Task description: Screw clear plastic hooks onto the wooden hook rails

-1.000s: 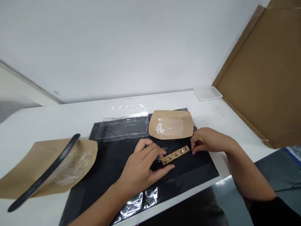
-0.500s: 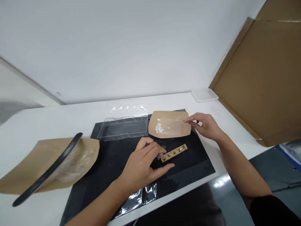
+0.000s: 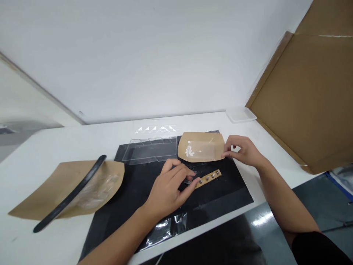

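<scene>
My left hand (image 3: 171,186) is over the black mat (image 3: 220,195), its thumb and fingertips closed around the left end of a narrow tan strip (image 3: 211,177). Several shiny metal studs sit in a row along the strip. Part of a small clear piece (image 3: 188,181) shows under those fingers. My right hand (image 3: 244,150) pinches at the right edge of a brown paper pouch (image 3: 182,147) with a clear window. Whatever is between its fingertips is too small to make out. Small white bits (image 3: 189,150) lie at the pouch's left part.
Behind the left hand lies a clear plastic tray (image 3: 150,149). A second brown pouch (image 3: 52,187) is at the left, a long black curved bar (image 3: 70,195) across it. At the back right stand a shallow translucent container (image 3: 241,115) and a large cardboard box (image 3: 306,99).
My left thumb has closed in onto the strip's left end. My right fingertips have drawn back from over the pouch to its right edge. The view has shifted slightly.
</scene>
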A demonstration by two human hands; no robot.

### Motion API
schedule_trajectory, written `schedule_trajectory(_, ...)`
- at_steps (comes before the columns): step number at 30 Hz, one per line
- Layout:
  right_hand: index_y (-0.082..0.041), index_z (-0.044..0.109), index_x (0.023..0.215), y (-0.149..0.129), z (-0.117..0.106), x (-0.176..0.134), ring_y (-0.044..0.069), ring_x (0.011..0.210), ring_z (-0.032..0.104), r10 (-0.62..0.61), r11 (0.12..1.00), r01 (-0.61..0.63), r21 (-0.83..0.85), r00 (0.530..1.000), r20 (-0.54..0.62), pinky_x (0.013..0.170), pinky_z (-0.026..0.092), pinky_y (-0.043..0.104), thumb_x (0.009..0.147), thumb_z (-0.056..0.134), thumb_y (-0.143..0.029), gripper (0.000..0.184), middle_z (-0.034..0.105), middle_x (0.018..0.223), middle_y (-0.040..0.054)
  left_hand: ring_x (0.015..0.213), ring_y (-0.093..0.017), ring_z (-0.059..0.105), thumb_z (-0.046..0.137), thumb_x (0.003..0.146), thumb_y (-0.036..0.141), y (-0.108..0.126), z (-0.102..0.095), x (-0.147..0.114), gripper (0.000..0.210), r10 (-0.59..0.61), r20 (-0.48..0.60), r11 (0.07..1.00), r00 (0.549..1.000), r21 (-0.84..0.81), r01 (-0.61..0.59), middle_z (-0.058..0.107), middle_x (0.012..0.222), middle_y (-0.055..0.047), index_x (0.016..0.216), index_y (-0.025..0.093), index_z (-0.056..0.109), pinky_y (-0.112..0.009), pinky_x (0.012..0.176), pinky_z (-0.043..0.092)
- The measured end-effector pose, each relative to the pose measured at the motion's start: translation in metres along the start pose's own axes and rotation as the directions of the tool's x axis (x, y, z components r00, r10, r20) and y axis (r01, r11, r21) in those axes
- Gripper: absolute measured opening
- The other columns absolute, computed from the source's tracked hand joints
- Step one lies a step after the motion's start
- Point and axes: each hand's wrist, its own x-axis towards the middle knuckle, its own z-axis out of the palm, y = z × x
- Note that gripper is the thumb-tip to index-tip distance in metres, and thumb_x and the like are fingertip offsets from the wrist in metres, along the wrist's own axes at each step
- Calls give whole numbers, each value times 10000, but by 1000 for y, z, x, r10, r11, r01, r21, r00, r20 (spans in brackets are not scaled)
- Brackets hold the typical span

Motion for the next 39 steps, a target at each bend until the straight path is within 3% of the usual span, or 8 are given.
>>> schedule_trajectory(5,-280,834,948,-18,5,-1,205,929,640,-116,993,113,28,954,278,850,501,352,942,808,-479,201,698,938,38,837,-219,588,581,1053,159,-3,-5,0,183,-121,-109,990,987,59,128,726,791,-30,899,197,672,-387,855,514)
schedule_trajectory(8,-307,848,996,-23,7,-1,215,937,618,-133,987,157,-35,922,364,903,474,387,905,844,-489,203,682,956,37,883,-232,606,523,1075,142,-6,-5,-2,204,-173,-134,983,976,39,179,755,794,-31,1039,193,717,-384,850,540)
schedule_trajectory(11,-335,852,1014,-22,8,-3,228,963,604,-129,980,176,-89,914,384,920,456,407,942,814,-451,141,688,992,42,887,-231,615,480,1080,112,-7,-2,-4,286,-141,-109,990,984,-18,140,788,850,-31,1240,189,704,-402,871,567)
schedule_trajectory(14,-349,848,1013,-19,10,-4,232,960,606,-123,979,175,-100,912,391,906,461,409,977,779,-395,90,701,995,39,919,-242,621,503,1070,128,-4,3,-5,309,-112,-31,993,993,-48,110,799,922,-57,1305,186,695,-422,859,585)
schedule_trajectory(21,-300,832,1013,-26,10,-2,244,980,619,-112,990,137,-44,929,354,863,514,396,1025,713,-349,129,741,953,52,1009,-269,643,702,996,245,3,5,-7,248,-55,58,997,997,-48,58,782,977,-90,1232,171,723,-449,884,602)
schedule_trajectory(30,-291,793,974,-29,-1,-4,246,1005,640,-21,996,-5,92,958,287,855,556,401,989,759,-400,115,770,942,38,1158,-324,623,833,901,444,3,6,-11,511,-97,188,995,977,8,98,772,1095,-118,1321,191,690,-464,834,656)
schedule_trajectory(34,-269,756,967,-26,-4,-5,237,989,660,25,999,-32,31,977,210,871,552,394,998,738,-406,141,749,965,45,1128,-325,619,839,894,456,1,6,-11,515,-106,192,994,976,21,104,770,1066,-110,1302,179,689,-463,825,650)
schedule_trajectory(39,-250,732,950,-15,-14,-8,224,941,682,87,995,-74,-69,973,214,860,545,389,1004,714,-413,173,747,972,43,1119,-337,611,806,918,465,0,3,-8,453,-126,162,992,979,43,120,766,1029,-110,1239,163,699,-487,835,643)
